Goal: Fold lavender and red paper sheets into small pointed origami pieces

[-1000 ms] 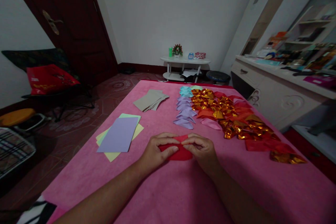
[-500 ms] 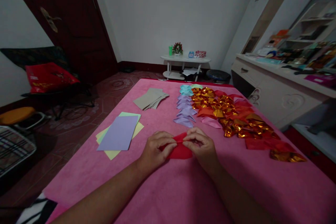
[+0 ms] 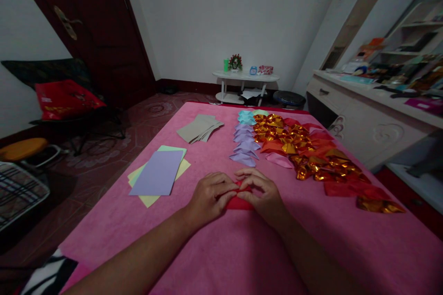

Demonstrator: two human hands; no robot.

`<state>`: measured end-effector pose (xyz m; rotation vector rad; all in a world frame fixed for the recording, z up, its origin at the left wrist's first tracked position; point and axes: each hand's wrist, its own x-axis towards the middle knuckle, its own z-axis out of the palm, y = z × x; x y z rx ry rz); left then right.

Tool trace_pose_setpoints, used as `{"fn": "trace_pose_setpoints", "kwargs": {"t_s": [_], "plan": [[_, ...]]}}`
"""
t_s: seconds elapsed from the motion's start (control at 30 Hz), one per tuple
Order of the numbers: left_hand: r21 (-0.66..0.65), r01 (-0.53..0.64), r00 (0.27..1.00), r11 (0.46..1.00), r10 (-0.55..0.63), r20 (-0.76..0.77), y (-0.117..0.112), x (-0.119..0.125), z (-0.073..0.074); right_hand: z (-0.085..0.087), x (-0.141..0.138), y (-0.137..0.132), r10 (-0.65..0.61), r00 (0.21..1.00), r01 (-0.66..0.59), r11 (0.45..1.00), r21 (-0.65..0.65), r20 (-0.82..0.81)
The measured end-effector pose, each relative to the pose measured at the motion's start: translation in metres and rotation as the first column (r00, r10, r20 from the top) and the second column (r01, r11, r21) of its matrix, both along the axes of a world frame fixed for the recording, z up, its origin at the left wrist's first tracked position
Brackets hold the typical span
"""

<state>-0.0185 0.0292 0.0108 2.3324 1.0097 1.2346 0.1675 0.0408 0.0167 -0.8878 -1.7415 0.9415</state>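
A piece of red paper [image 3: 240, 203] lies near the middle of the pink-covered table, partly hidden under my fingers. My left hand [image 3: 213, 195] pinches its left side between thumb and fingers. From the right, my right hand [image 3: 259, 190] grips the same paper, fingers curled over its upper edge. Both sets of fingertips nearly meet at the paper's middle. Just beyond my hands sit folded purple paper pieces [image 3: 243, 160] and a folded pink piece [image 3: 279, 160].
Purple, green and yellow sheets [image 3: 157, 173] are stacked at the left, with grey sheets [image 3: 200, 128] behind them. Rows of shiny gold folded pieces [image 3: 318, 167] and red ones cover the table's right side. A white dresser [image 3: 367, 115] stands to the right.
My fingertips have drawn closer together over the red paper, and less of it shows now. The upper part of the paper has been gathered under my fingers.
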Motion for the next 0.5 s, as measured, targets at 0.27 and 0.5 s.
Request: {"fn": "trace_pose_setpoints", "kwargs": {"t_s": [0.27, 0.5], "plan": [[0.028, -0.053, 0.998, 0.998, 0.053, -0.024, -0.0018, -0.0004, 0.0043, -0.0017, 0.0001, 0.0018, -0.032, 0.999, 0.031, 0.999, 0.032, 0.03], [0.16, -0.089, 0.995, 0.983, 0.095, -0.03, -0.0039, -0.0018, 0.0061, -0.0015, -0.0016, 0.0005, 0.035, 0.996, -0.042, 0.996, -0.082, -0.085]]}}
